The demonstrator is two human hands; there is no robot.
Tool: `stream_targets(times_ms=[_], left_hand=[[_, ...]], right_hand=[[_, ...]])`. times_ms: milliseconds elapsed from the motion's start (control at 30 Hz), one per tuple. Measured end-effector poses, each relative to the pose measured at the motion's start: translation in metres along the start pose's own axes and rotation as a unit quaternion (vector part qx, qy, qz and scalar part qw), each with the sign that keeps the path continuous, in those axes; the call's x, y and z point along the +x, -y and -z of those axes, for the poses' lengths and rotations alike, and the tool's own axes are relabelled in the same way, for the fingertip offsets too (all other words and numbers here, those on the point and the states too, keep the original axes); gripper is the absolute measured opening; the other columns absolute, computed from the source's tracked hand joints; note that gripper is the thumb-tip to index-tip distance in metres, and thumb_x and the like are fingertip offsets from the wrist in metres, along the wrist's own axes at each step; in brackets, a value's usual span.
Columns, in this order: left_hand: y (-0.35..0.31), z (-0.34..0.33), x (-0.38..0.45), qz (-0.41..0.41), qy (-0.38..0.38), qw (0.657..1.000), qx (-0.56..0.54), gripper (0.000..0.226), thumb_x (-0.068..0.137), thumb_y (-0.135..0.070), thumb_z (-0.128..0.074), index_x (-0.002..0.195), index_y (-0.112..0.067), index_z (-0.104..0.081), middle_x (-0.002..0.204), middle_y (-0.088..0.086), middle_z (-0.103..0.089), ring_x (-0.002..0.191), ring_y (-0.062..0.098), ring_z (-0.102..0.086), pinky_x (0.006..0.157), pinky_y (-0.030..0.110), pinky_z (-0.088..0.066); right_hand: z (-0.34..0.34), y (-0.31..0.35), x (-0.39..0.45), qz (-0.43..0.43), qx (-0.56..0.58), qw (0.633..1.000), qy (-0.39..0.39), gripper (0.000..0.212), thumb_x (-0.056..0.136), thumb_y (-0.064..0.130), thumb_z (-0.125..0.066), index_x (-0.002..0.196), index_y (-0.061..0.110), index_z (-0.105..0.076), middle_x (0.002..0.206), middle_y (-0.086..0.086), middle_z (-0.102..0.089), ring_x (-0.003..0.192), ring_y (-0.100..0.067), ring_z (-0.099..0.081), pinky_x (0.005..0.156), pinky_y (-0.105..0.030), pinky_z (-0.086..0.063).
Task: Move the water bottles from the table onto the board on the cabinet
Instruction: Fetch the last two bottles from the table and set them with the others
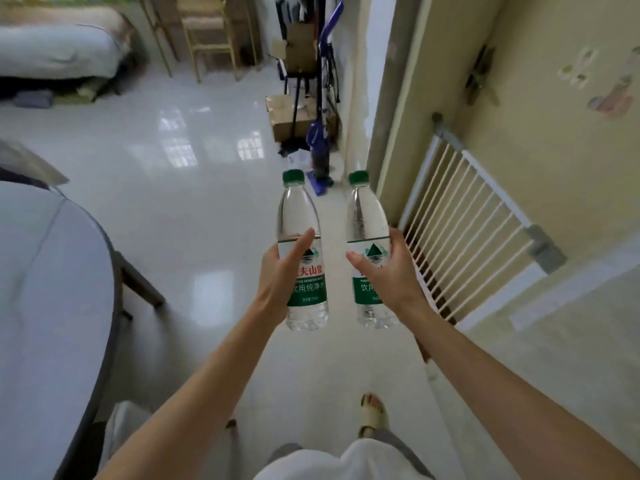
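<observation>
Carrying two clear plastic green-capped water bottles upright over the glossy floor (194, 216): left hand (280, 271) wraps the left bottle (301, 237), right hand (384, 271) the right bottle (367, 220), at the labels, apart. Grey round table (45, 289) near left; cabinet unseen.

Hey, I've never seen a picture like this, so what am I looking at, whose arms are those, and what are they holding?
This is one picture from a wide-angle camera worn on a person's head, looking forward and down, so the arms are the wearer's own. There is no machine here. The left hand grips one water bottle and the right hand grips a second bottle. Both are upright, green-capped and carried in the air above a shiny floor. At left is the edge of a table; at right a white gate. A purple vacuum cleaner stands ahead.
</observation>
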State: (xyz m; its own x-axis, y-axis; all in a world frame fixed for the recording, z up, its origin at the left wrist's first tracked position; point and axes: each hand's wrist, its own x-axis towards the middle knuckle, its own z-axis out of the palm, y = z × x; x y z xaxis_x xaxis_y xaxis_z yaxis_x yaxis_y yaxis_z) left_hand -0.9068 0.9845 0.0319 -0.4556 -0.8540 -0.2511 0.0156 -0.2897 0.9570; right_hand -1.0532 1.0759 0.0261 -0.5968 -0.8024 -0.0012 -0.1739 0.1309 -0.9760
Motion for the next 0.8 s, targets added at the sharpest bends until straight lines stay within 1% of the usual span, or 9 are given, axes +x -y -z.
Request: stream_targets(times_ms=[67, 167, 200, 300, 367, 500, 567, 667, 800], left_hand=[[-0.015, -0.007, 0.035, -0.001, -0.037, 0.999, -0.023, 0.044, 0.074, -0.047, -0.064, 0.100, -0.012, -0.064, 0.079, 0.006, -0.073, 0.070, 0.020, -0.072, 0.060, 0.031, -0.057], [-0.038, -0.010, 0.093, -0.004, -0.086, 0.995, -0.046, 0.041, 0.080, -0.042, -0.063, 0.104, -0.009, -0.063, 0.078, 0.006, -0.073, 0.069, 0.019, -0.072, 0.059, 0.030, -0.056], [-0.045, -0.009, 0.111, -0.005, -0.100, 0.994, -0.050, 0.038, 0.082, -0.041, -0.062, 0.104, -0.010, -0.062, 0.077, 0.004, -0.072, 0.068, 0.018, -0.072, 0.059, 0.030, -0.056], [-0.062, 0.001, 0.167, -0.018, -0.133, 0.989, -0.061, 0.029, 0.085, -0.038, -0.061, 0.100, -0.014, -0.061, 0.073, 0.001, -0.072, 0.066, 0.016, -0.071, 0.058, 0.028, -0.055], [-0.074, 0.015, 0.208, -0.028, -0.154, 0.986, -0.065, 0.025, 0.086, -0.037, -0.061, 0.099, -0.015, -0.061, 0.075, 0.002, -0.072, 0.067, 0.016, -0.072, 0.058, 0.028, -0.056], [-0.098, 0.055, 0.297, -0.043, -0.182, 0.980, -0.067, 0.034, 0.089, -0.034, -0.061, 0.110, -0.008, -0.060, 0.083, 0.008, -0.070, 0.069, 0.017, -0.071, 0.060, 0.029, -0.056], [-0.115, 0.078, 0.342, -0.040, -0.190, 0.978, -0.069, 0.032, 0.089, -0.035, -0.061, 0.108, -0.009, -0.060, 0.082, 0.007, -0.071, 0.069, 0.017, -0.071, 0.059, 0.029, -0.056], [-0.145, 0.115, 0.404, -0.038, -0.199, 0.977, -0.070, 0.027, 0.088, -0.036, -0.062, 0.102, -0.012, -0.062, 0.081, 0.005, -0.072, 0.069, 0.018, -0.072, 0.059, 0.028, -0.056], [-0.180, 0.164, 0.478, -0.042, -0.219, 0.973, -0.059, 0.036, 0.088, -0.037, -0.062, 0.109, -0.008, -0.060, 0.087, 0.010, -0.071, 0.075, 0.022, -0.071, 0.063, 0.032, -0.055]], right_hand=[[-0.003, 0.004, 0.050, -0.004, 0.001, 0.999, 0.040, 0.057, 0.080, 0.024, -0.076, 0.126, 0.017, -0.043, 0.106, 0.003, -0.063, 0.088, -0.004, -0.065, 0.067, -0.015, -0.054], [-0.015, 0.012, 0.130, 0.010, -0.005, 0.995, 0.097, 0.060, 0.080, 0.025, -0.076, 0.128, 0.017, -0.041, 0.111, -0.004, -0.061, 0.094, -0.011, -0.065, 0.076, -0.029, -0.058], [-0.022, 0.016, 0.154, 0.013, -0.006, 0.994, 0.111, 0.061, 0.080, 0.025, -0.076, 0.128, 0.016, -0.041, 0.111, -0.004, -0.061, 0.094, -0.013, -0.066, 0.077, -0.031, -0.058], [-0.051, 0.021, 0.223, 0.009, 0.000, 0.989, 0.147, 0.060, 0.080, 0.027, -0.075, 0.128, 0.017, -0.040, 0.109, -0.004, -0.061, 0.093, -0.015, -0.067, 0.075, -0.030, -0.059], [-0.075, 0.022, 0.268, 0.007, 0.006, 0.985, 0.171, 0.061, 0.080, 0.028, -0.075, 0.128, 0.019, -0.040, 0.110, -0.003, -0.062, 0.094, -0.016, -0.066, 0.076, -0.032, -0.059], [-0.131, 0.030, 0.356, 0.016, 0.016, 0.980, 0.196, 0.059, 0.078, 0.025, -0.077, 0.127, 0.019, -0.043, 0.106, 0.001, -0.064, 0.093, -0.010, -0.066, 0.069, -0.017, -0.053], [-0.161, 0.040, 0.399, 0.017, 0.018, 0.979, 0.200, 0.058, 0.079, 0.024, -0.077, 0.126, 0.019, -0.044, 0.106, 0.003, -0.064, 0.092, -0.007, -0.066, 0.065, -0.013, -0.051], [-0.204, 0.059, 0.461, 0.016, 0.024, 0.979, 0.201, 0.058, 0.079, 0.025, -0.077, 0.126, 0.018, -0.044, 0.107, 0.001, -0.064, 0.094, -0.011, -0.066, 0.068, -0.016, -0.052], [-0.262, 0.080, 0.539, 0.016, 0.027, 0.977, 0.212, 0.057, 0.080, 0.026, -0.075, 0.127, 0.016, -0.043, 0.109, -0.004, -0.064, 0.095, -0.016, -0.066, 0.070, -0.022, -0.055]])
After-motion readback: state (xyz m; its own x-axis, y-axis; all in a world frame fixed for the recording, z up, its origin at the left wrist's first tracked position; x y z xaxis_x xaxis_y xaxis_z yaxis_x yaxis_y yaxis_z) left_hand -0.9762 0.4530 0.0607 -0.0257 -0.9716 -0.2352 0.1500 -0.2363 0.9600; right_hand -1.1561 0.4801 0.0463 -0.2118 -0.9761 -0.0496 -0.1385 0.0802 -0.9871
